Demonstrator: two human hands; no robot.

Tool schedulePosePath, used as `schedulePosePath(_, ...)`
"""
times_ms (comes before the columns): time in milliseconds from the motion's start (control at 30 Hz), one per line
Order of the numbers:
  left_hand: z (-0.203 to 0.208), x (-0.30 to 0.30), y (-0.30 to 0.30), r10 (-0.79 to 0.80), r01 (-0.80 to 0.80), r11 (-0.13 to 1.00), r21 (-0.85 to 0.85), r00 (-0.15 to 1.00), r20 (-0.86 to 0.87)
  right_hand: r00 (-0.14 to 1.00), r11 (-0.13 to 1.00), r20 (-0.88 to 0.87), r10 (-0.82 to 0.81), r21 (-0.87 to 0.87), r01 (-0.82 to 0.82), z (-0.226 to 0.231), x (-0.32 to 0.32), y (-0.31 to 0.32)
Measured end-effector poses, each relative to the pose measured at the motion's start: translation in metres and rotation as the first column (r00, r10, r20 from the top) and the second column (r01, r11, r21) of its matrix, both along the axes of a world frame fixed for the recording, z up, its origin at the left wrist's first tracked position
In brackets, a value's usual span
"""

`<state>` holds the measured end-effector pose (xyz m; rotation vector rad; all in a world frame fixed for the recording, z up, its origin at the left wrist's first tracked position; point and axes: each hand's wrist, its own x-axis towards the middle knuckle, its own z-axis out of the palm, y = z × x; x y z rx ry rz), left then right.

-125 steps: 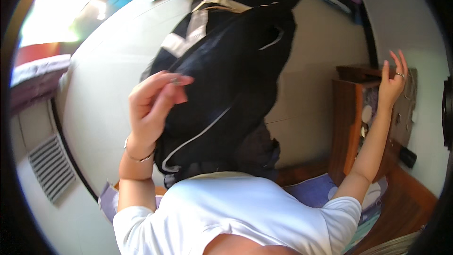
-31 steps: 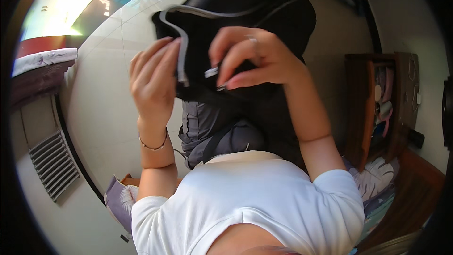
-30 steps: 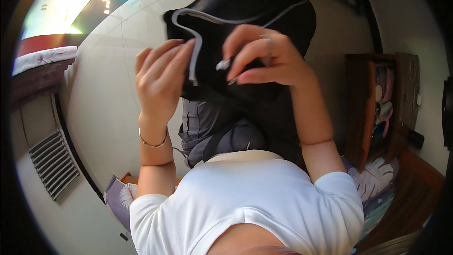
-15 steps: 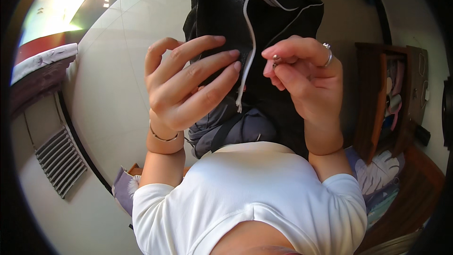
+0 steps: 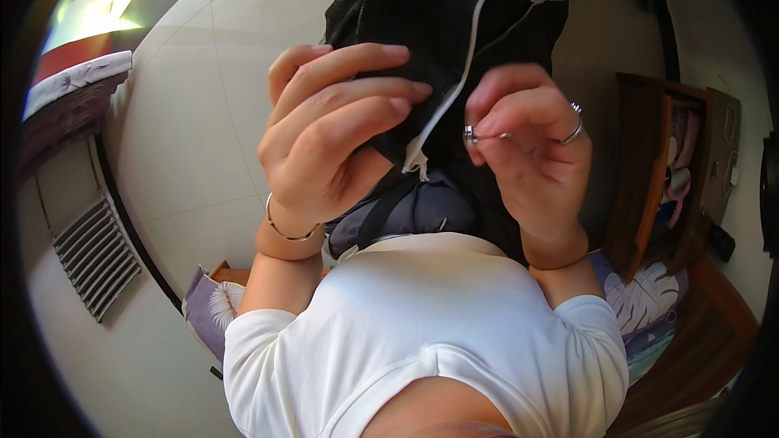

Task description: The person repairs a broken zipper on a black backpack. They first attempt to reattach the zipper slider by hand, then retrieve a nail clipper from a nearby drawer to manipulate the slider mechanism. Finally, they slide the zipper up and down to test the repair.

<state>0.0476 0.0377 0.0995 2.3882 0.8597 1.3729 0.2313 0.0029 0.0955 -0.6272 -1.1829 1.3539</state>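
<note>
Pale floor [image 5: 182,134] flanks the black fabric [image 5: 422,24] before me, wider at its left edge than toward the wooden cabinet [image 5: 631,162]. My left hand [image 5: 329,134] curves loosely over the fabric, whether gripping I cannot tell; across a gap, my right hand [image 5: 535,138] pinches a small silvery piece [image 5: 469,135] near the white cord [image 5: 471,49].

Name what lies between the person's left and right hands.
The head view shows a white strip with a frayed lower end, against black fabric, between left hand and right hand.
</note>
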Motion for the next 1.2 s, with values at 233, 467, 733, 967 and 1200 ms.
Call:
schedulePosePath(233,0.001,0.001,-0.003,-0.068,0.067,0.998,-0.010,0.995,-0.066,0.968,0.990,-0.252,0.019,-0.133,-0.055,-0.004,0.001,-0.007)
schedulePosePath(467,0.005,0.003,-0.006,-0.127,0.122,0.990,-0.073,0.989,-0.072,0.980,0.965,-0.180,0.080,-0.233,-0.121,-0.004,0.010,-0.012)
schedulePosePath(733,0.008,0.002,-0.011,-0.076,0.075,0.997,-0.008,0.990,-0.119,0.999,0.994,-0.032,0.008,-0.109,-0.011,-0.007,0.011,-0.016)
schedulePosePath(967,0.009,0.007,-0.024,0.147,-0.128,0.978,0.164,0.984,-0.106,0.989,0.991,-0.074,-0.131,-0.049,0.127,-0.006,0.003,-0.016)
schedulePosePath(1200,0.008,0.006,-0.028,0.163,-0.138,0.975,0.174,0.977,-0.138,0.978,0.985,0.125,-0.165,0.079,0.156,-0.002,0.006,-0.013)
